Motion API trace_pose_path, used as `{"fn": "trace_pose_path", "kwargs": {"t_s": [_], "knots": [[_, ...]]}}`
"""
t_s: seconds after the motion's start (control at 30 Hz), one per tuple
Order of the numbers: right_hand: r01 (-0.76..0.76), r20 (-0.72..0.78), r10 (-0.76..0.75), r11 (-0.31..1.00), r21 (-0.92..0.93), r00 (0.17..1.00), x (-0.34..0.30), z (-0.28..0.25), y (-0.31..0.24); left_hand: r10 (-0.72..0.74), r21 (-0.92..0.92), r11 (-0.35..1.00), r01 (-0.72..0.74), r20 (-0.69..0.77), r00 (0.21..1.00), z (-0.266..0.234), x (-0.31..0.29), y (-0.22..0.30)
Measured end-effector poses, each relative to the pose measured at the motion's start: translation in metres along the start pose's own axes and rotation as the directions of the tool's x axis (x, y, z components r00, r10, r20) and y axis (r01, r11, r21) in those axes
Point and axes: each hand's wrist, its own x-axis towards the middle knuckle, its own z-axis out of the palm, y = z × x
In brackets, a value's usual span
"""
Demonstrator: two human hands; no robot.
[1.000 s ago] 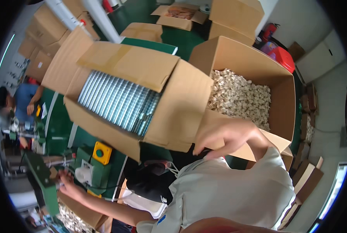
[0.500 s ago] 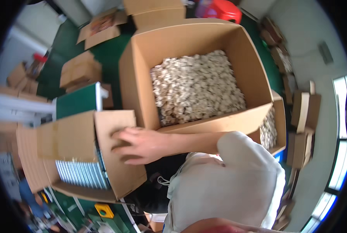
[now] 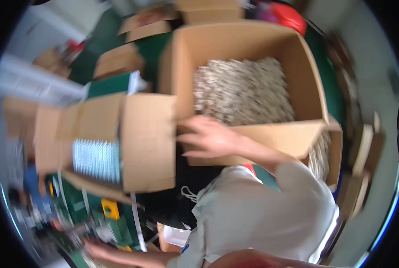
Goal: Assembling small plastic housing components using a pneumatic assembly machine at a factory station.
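My right hand point(image 3: 208, 137) reaches across with its fingers spread and nothing in them. It is between a small carton point(image 3: 148, 145) and a large open cardboard box point(image 3: 313, 85), over the large box's near left corner; whether it touches the cardboard I cannot tell. Inside the large box lies a heap of small whitish-beige pieces point(image 3: 244, 91), their kind unclear. The small carton's flaps stand open on a row of thin pale-blue items point(image 3: 97, 160). At the lower left, my left hand point(image 3: 99, 250) is over a cluttered workbench, its fingers smeared by motion.
Another box point(image 3: 334, 172) with similar pieces adjoins the large one on the right. A yellow switch box point(image 3: 110, 209) is on the green bench point(image 3: 79, 207). Cartons line the right wall. A person in blue point(image 3: 33, 185) is at far left. A red stool point(image 3: 288, 18) stands behind.
My right hand has left the small carton's flap and moved right, toward the large box. My left hand has come into view at lower left. The whole view has shifted.
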Motion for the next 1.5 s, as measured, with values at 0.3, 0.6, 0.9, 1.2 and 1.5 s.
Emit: {"fn": "trace_pose_path", "kwargs": {"t_s": [0.3, 0.6, 0.9, 1.2, 1.5], "knots": [[-0.014, 0.28, 0.1, 0.956, -0.293, 0.955, -0.021, -0.005, -0.025, 0.317, 0.395, 0.877, -0.273, -0.049, 0.947, 0.123, -0.171, 0.059], [0.281, 0.284, -0.445, 0.837, 0.469, 0.849, 0.05, 0.085, -0.129, 0.704, 0.261, 0.699, -0.666, -0.086, 0.705, 0.08, -0.201, 0.127], [0.435, 0.095, -0.822, 0.391, 0.811, 0.562, 0.049, 0.151, -0.232, 0.922, 0.573, 0.381, -0.726, -0.184, 0.34, 0.017, -0.214, 0.142], [0.437, 0.178, -0.896, 0.362, 0.823, 0.407, 0.046, 0.169, -0.249, 0.954, 0.717, 0.296, -0.631, -0.25, 0.163, -0.02, -0.258, 0.127], [-0.436, 0.711, -0.641, 0.573, 0.693, 0.289, -0.017, 0.245, -0.226, 0.802, 0.863, 0.485, -0.144, -0.374, 0.465, -0.059, -0.334, 0.014]]}}
